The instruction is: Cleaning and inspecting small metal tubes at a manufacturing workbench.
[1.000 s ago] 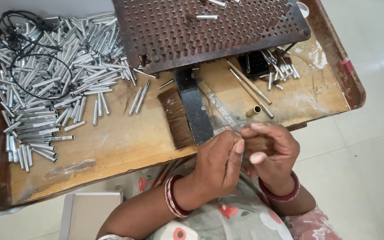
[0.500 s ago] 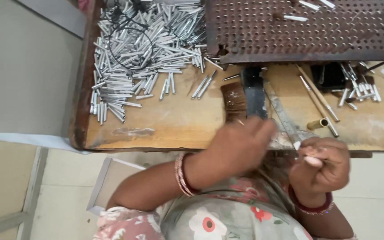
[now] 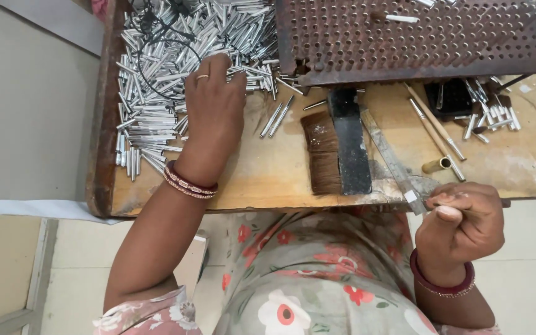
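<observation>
No packages, labels, signs or screens in view.

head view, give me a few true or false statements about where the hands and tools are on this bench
1. The left hand rests on the pile of silver metal tubes. True.
2. The right hand lies flat on the perforated metal plate. False: it is closed around a thin tool at the near edge of the wooden workbench, clear of the plate.
3. A flat brush lies between the two hands. True.
4. The brush sits on top of the tube pile. False: it lies on bare wood right of the pile.
5. A metal file lies just right of the brush. True.
</observation>
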